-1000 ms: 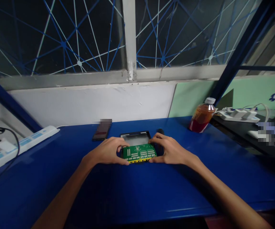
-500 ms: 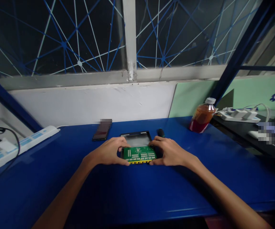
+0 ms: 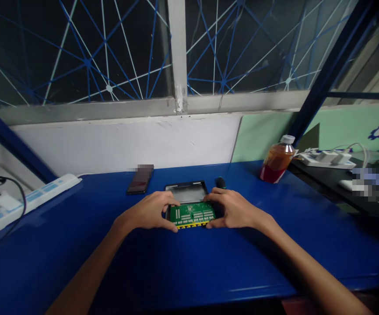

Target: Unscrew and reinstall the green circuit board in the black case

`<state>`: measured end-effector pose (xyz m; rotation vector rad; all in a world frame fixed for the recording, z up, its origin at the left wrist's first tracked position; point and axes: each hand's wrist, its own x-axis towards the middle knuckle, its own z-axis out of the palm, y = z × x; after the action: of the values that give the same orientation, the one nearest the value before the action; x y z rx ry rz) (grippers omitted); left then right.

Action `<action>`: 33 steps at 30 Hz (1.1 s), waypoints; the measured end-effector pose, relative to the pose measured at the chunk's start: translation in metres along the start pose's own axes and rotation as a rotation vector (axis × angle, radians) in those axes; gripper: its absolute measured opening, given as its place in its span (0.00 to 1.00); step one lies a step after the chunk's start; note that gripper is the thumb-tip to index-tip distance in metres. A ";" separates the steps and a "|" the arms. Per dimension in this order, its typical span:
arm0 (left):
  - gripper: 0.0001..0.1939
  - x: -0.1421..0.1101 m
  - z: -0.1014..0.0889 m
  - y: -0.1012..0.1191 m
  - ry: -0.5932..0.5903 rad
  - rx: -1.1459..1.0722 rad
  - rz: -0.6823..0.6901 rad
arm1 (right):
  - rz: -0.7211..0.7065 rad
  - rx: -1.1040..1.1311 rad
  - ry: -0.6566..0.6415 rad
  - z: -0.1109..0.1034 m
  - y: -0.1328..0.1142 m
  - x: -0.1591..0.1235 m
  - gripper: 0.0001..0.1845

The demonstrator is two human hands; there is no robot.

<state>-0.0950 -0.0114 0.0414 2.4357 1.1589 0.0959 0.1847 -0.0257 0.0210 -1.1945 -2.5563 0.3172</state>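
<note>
Since the earlier frame, both hands and the green circuit board [image 3: 192, 214] had come slightly nearer the wearer, baring more of a dark-handled object [image 3: 221, 182] beyond the right hand. The board lay low at the middle of a blue table [image 3: 189, 267], its near edge lined with a yellow strip [image 3: 191, 225], overlapping the near part of a shallow black-rimmed case [image 3: 186, 193] (whether it was seated inside or held just above could not be told). The left hand [image 3: 152, 211] was curled partway, thumb at the near corner and fingers at the far corner of the board's left end; the right hand [image 3: 233, 210] mirrored it at the other end. Gripped by its 2 ends, the board was probably being kept level, with most of its face uncovered. The phone [image 3: 140, 180], to the left, and the drink bottle [image 3: 277, 159], back right, stood well apart from the hands, perhaps to leave working room. A white power strip [image 3: 32, 203] ran along the left side, likely to keep its cord by the wall. No brand could be read: the bottle's red label was turned and blurred, the pale sticker [image 3: 197, 183] on the case's far rim was too small, and the board's white markings showed only as dashes. Pixelation masked patches beside the phone and at far right.
</note>
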 end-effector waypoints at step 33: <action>0.24 -0.003 0.003 0.012 -0.002 0.129 0.000 | 0.015 -0.114 -0.014 0.003 -0.002 0.001 0.33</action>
<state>-0.0873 -0.0209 0.0443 2.5469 1.1981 0.0196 0.1820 -0.0264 0.0185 -1.2556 -2.6097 0.1853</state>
